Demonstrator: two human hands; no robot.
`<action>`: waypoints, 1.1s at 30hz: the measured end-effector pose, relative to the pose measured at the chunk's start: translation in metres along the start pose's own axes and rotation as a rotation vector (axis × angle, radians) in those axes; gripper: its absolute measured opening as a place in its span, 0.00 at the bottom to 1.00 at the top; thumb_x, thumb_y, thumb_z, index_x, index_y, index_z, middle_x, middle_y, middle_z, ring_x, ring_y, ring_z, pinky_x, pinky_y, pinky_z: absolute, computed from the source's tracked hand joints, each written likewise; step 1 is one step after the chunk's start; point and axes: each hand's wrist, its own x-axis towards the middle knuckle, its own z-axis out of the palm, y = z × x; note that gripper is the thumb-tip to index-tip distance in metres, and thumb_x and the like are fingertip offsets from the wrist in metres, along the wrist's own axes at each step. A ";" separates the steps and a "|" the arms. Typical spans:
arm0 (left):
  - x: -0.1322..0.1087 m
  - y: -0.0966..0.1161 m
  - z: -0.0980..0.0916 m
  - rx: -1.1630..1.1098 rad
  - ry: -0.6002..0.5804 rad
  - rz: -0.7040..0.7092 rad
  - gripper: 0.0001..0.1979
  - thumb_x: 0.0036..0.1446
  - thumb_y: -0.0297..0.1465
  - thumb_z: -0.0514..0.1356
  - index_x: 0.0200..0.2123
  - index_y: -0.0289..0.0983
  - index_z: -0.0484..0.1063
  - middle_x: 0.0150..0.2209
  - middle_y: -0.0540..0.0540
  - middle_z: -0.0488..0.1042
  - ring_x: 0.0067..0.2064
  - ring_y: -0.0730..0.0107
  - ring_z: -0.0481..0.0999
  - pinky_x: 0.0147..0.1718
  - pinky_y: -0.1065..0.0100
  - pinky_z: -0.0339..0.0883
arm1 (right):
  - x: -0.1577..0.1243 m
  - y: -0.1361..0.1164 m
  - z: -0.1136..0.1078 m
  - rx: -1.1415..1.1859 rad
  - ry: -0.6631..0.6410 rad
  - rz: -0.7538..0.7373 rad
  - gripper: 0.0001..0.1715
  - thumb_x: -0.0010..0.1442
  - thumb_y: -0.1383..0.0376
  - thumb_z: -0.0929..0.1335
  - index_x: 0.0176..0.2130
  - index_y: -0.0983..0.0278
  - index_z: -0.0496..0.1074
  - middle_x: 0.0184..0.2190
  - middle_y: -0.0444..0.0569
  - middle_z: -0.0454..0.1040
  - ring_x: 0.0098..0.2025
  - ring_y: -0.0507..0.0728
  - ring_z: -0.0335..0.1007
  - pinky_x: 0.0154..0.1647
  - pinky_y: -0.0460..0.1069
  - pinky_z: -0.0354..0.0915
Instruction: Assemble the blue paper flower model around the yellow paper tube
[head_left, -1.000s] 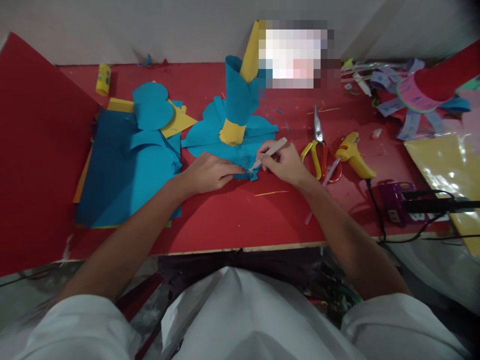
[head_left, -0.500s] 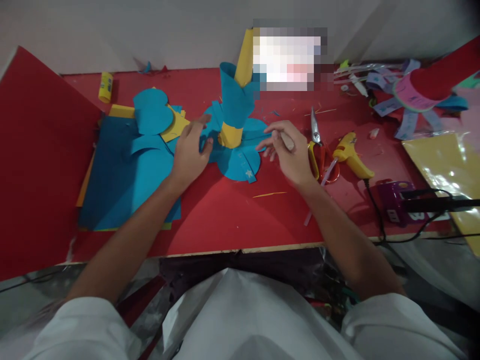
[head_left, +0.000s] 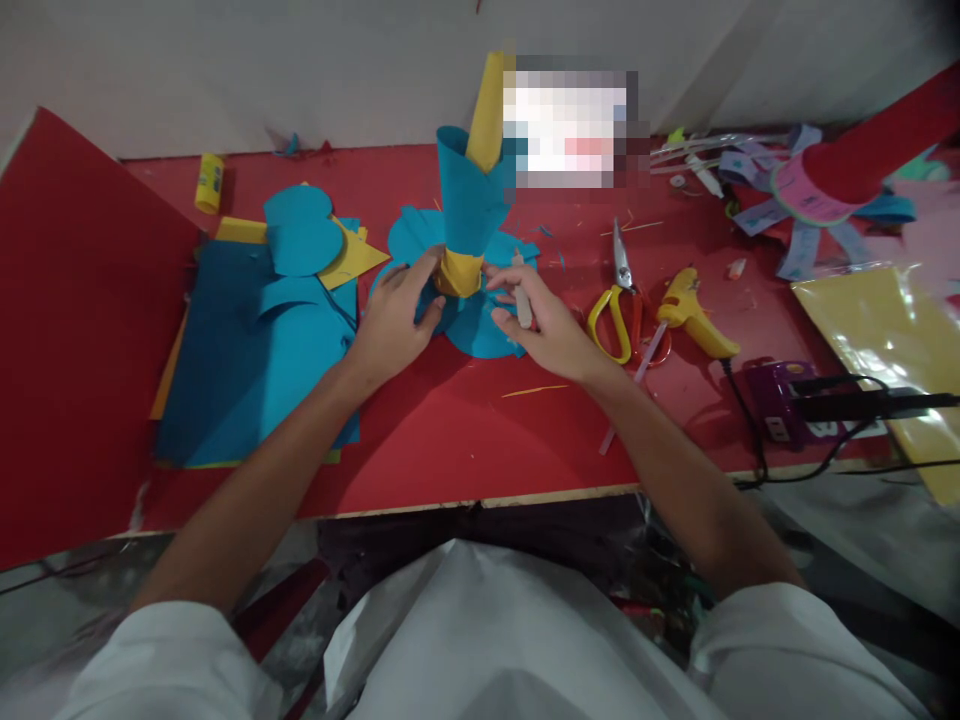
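Observation:
A paper craft stands in the middle: a blue rolled tube (head_left: 469, 205) above a yellow band (head_left: 460, 276), on a blue petal-shaped base (head_left: 480, 335). A yellow paper cone (head_left: 487, 115) rises from the tube. My left hand (head_left: 401, 310) has its index finger and thumb curved against the band's left side. On the other side, my right hand (head_left: 544, 325) keeps a pale slim stick (head_left: 523, 295) between its fingers, its kind unclear. That hand's fingertips reach the band's right side. Both hands partly cover the base.
Scissors (head_left: 621, 285) and a yellow glue gun (head_left: 697, 312) with a cord lie at right, near a purple box (head_left: 784, 400). Blue paper sheets (head_left: 217, 370) and a glue stick (head_left: 209, 183) are at left, beside an upright red board (head_left: 82, 340). Another paper craft (head_left: 814, 190) stands far right.
Both hands have moved inward to the yellow band, the right one from farther out with the stick. The petal-shaped base appears turned, and its starred strip is now mostly behind the right hand.

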 end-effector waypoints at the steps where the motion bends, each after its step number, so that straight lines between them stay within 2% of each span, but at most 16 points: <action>1: -0.001 0.003 -0.001 0.020 0.003 -0.002 0.29 0.70 0.36 0.52 0.72 0.41 0.57 0.65 0.40 0.73 0.66 0.51 0.72 0.66 0.48 0.65 | 0.000 0.001 -0.001 0.015 0.002 -0.026 0.20 0.71 0.50 0.66 0.58 0.53 0.68 0.60 0.49 0.71 0.66 0.62 0.69 0.74 0.63 0.61; 5: -0.004 0.015 -0.006 0.102 0.004 0.000 0.24 0.71 0.34 0.51 0.68 0.42 0.63 0.59 0.42 0.78 0.59 0.53 0.77 0.61 0.50 0.66 | 0.001 0.005 -0.004 -0.050 0.031 -0.079 0.18 0.71 0.51 0.66 0.57 0.53 0.67 0.59 0.49 0.72 0.65 0.62 0.69 0.72 0.62 0.62; 10: -0.006 0.021 -0.006 0.178 -0.003 0.018 0.20 0.72 0.33 0.50 0.62 0.41 0.69 0.54 0.40 0.80 0.57 0.50 0.77 0.61 0.47 0.63 | 0.002 0.008 -0.005 -0.170 0.053 -0.086 0.15 0.71 0.53 0.66 0.54 0.55 0.66 0.59 0.54 0.73 0.65 0.64 0.69 0.67 0.63 0.66; 13: -0.007 0.018 -0.003 0.202 -0.014 0.020 0.19 0.72 0.35 0.50 0.61 0.39 0.70 0.54 0.38 0.80 0.57 0.48 0.76 0.59 0.47 0.64 | 0.003 0.008 -0.004 -0.195 0.051 -0.087 0.15 0.70 0.54 0.66 0.53 0.55 0.65 0.61 0.55 0.72 0.66 0.64 0.69 0.67 0.64 0.65; 19: -0.007 0.015 0.000 0.187 -0.082 0.087 0.17 0.72 0.34 0.50 0.59 0.41 0.71 0.56 0.42 0.80 0.57 0.51 0.76 0.58 0.50 0.63 | 0.005 0.011 -0.004 -0.223 0.009 -0.096 0.16 0.69 0.55 0.67 0.54 0.55 0.64 0.61 0.57 0.71 0.72 0.66 0.61 0.68 0.65 0.64; 22: -0.007 0.017 -0.001 0.176 -0.077 0.112 0.18 0.73 0.34 0.49 0.59 0.41 0.72 0.56 0.42 0.80 0.57 0.51 0.76 0.58 0.50 0.63 | 0.007 0.017 -0.003 -0.238 0.026 -0.127 0.15 0.69 0.56 0.67 0.53 0.55 0.64 0.60 0.57 0.72 0.72 0.65 0.62 0.69 0.65 0.63; 25: -0.008 0.018 0.000 0.154 -0.084 0.148 0.19 0.73 0.35 0.49 0.59 0.41 0.73 0.55 0.40 0.81 0.56 0.51 0.77 0.58 0.49 0.63 | 0.008 0.026 0.000 -0.286 0.047 -0.167 0.12 0.67 0.60 0.67 0.50 0.56 0.64 0.58 0.57 0.72 0.75 0.64 0.56 0.73 0.67 0.58; 27: -0.008 0.018 0.001 0.138 -0.098 0.167 0.19 0.73 0.36 0.49 0.60 0.40 0.73 0.54 0.40 0.81 0.56 0.51 0.78 0.57 0.49 0.64 | 0.009 0.031 0.002 -0.318 0.063 -0.165 0.12 0.65 0.63 0.67 0.49 0.56 0.64 0.61 0.57 0.71 0.76 0.65 0.52 0.75 0.68 0.55; 30: -0.008 0.018 0.004 0.107 -0.113 0.184 0.18 0.74 0.36 0.49 0.58 0.41 0.74 0.52 0.41 0.82 0.54 0.53 0.79 0.56 0.50 0.66 | 0.009 0.034 0.004 -0.339 0.070 -0.158 0.13 0.63 0.65 0.68 0.48 0.55 0.64 0.66 0.56 0.67 0.76 0.65 0.54 0.75 0.69 0.54; 33: -0.007 0.019 0.003 0.070 -0.052 0.152 0.16 0.75 0.37 0.49 0.52 0.41 0.76 0.49 0.43 0.83 0.52 0.56 0.80 0.55 0.52 0.68 | 0.010 0.033 0.004 -0.345 0.095 -0.160 0.12 0.64 0.65 0.67 0.47 0.54 0.64 0.65 0.55 0.69 0.74 0.65 0.57 0.73 0.68 0.58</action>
